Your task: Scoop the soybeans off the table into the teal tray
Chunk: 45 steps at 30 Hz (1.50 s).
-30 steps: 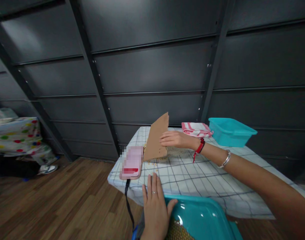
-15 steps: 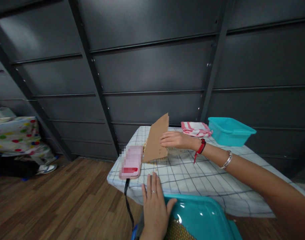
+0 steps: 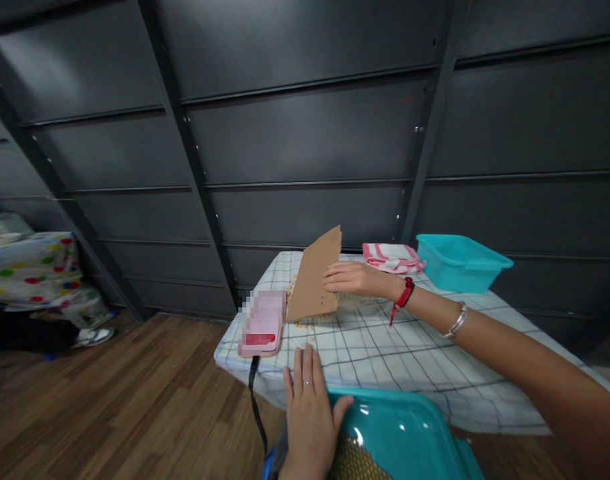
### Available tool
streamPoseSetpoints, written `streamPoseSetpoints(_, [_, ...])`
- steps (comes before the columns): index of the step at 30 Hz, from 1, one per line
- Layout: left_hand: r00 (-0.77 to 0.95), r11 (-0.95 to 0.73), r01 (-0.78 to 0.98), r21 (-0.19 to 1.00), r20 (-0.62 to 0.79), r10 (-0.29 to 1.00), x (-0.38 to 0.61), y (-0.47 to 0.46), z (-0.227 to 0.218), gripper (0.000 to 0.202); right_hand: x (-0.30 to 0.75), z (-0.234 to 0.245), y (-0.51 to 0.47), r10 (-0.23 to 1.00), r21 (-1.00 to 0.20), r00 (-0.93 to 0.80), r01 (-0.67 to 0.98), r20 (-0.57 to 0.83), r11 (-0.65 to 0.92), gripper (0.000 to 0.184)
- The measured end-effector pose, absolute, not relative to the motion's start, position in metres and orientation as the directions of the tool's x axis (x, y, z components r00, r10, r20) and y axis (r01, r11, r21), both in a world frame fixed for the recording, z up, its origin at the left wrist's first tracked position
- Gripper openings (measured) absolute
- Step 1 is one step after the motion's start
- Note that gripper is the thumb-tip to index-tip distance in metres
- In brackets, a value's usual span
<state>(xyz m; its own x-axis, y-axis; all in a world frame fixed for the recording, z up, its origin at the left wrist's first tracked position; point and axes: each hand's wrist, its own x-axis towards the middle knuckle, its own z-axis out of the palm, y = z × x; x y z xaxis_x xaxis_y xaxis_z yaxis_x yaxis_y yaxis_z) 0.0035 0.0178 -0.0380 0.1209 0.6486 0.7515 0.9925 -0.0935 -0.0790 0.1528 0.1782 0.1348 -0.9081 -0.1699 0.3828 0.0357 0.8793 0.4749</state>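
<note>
A piece of brown cardboard (image 3: 312,280) stands tilted on the checked tablecloth, its right edge held in my right hand (image 3: 355,278). Small yellowish grains (image 3: 305,326) lie scattered around its lower edge; those behind it are mostly hidden. Nearer to me, my left hand (image 3: 309,417) rests with fingers stretched and thumb apart on the left rim of a teal plastic bin (image 3: 405,427). Inside that bin is a heap of brownish-yellow grains (image 3: 359,461), partly cut off by the bottom of the view.
A pink phone (image 3: 262,325) lies left of the cardboard, a black strap (image 3: 256,407) hanging below it. Toward the back are a folded pink-and-white cloth (image 3: 392,258) and a turquoise basin (image 3: 462,265). Behind the table (image 3: 385,353) rises a dark panelled wall. At far left, a person's shoe (image 3: 93,337) shows.
My right hand and the cardboard have shifted slightly to the right and away from me. More grains show along the cardboard's lower edge. My left hand stays put on the bin.
</note>
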Motion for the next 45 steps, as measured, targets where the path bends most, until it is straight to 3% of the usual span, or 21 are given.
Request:
streamPoseSetpoints(18, [0.128,-0.098,0.992,-0.085,0.755,0.642,0.0,0.019,-0.038,0.073,0.161,0.136,0.174,-0.082,0.408,-0.911,0.099,0.404,0.908,0.028])
streamPoseSetpoints(25, [0.137,-0.113,0.99,-0.084,0.755,0.642,0.0,0.019,-0.037,0.073,0.156,0.133,0.17,-0.152,0.449,-0.913,0.038,0.379,0.893,0.029])
streamPoseSetpoints(33, [0.125,-0.09,0.992,-0.087,0.721,0.682,-0.003,0.02,-0.038,0.072,0.188,0.135,0.173,-0.11,0.47,-0.921,0.086,0.373,0.878,0.029])
streamPoseSetpoints(39, [0.122,-0.097,0.992,-0.077,0.728,0.674,-0.005,0.019,-0.038,0.071,0.183,0.139,0.177,-0.065,0.457,-0.881,0.178,0.468,0.872,0.028])
streamPoseSetpoints(45, [0.134,-0.102,0.991,-0.089,0.754,0.644,0.0,0.016,-0.037,0.071,0.148,0.134,0.193,-0.116,0.473,-0.9,0.107,0.419,0.875,0.027])
